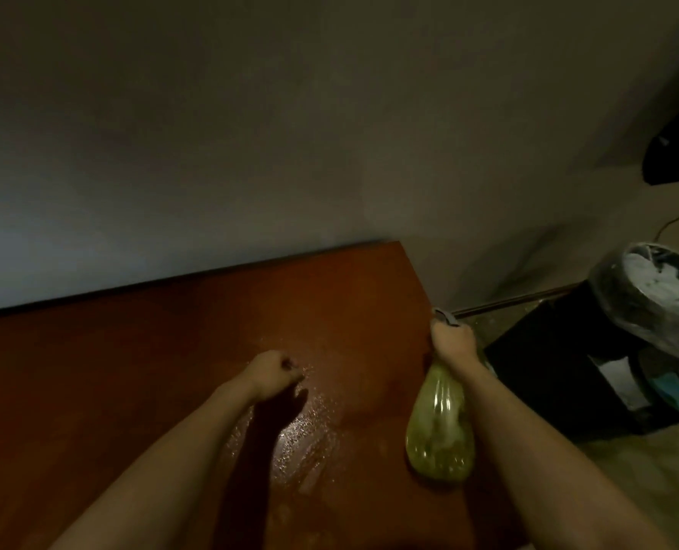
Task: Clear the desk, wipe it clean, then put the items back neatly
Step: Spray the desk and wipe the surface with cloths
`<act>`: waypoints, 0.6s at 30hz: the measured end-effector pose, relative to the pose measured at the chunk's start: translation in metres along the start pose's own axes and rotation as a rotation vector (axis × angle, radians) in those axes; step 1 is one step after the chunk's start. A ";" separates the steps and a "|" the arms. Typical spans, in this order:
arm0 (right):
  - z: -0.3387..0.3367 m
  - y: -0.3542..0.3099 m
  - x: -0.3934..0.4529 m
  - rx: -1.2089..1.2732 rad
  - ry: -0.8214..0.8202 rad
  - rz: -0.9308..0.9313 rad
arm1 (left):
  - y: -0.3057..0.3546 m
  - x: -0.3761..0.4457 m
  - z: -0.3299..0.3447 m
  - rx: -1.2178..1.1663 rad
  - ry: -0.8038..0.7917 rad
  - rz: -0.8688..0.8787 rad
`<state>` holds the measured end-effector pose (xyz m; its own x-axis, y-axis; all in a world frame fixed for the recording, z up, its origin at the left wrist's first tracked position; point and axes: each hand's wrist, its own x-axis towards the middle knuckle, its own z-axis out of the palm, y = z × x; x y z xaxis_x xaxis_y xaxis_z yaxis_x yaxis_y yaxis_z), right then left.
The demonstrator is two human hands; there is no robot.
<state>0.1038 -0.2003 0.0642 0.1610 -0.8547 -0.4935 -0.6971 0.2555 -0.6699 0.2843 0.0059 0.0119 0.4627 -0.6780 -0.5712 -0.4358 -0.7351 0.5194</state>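
Note:
A reddish-brown wooden desk (131,371) fills the lower left, its top bare and wet, with droplets (302,426) shining near the middle. My right hand (451,341) grips the grey head of a spray bottle (441,426) holding green liquid, which hangs over the desk's right edge with the nozzle pointing away. My left hand (272,373) hovers over the wet patch with its fingers curled in a loose fist, and I see nothing in it.
A plain wall rises behind the desk. To the right on the floor stand a black box (560,375) and a bin lined with a plastic bag (655,299). A dark object (675,152) and a cable sit at the far right.

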 end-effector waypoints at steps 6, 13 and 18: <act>-0.037 0.034 -0.027 0.104 -0.093 0.050 | 0.028 -0.017 0.026 -0.044 -0.004 0.009; -0.064 0.092 -0.036 -0.022 -0.161 -0.121 | 0.064 -0.055 0.063 -0.112 0.102 -0.007; -0.095 0.138 -0.041 -0.103 -0.156 -0.107 | 0.093 -0.089 0.107 -0.040 0.150 -0.015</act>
<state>-0.0657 -0.1734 0.0445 0.3387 -0.7919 -0.5081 -0.7366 0.1128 -0.6668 0.1201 -0.0006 0.0431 0.5804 -0.6582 -0.4794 -0.3980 -0.7430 0.5381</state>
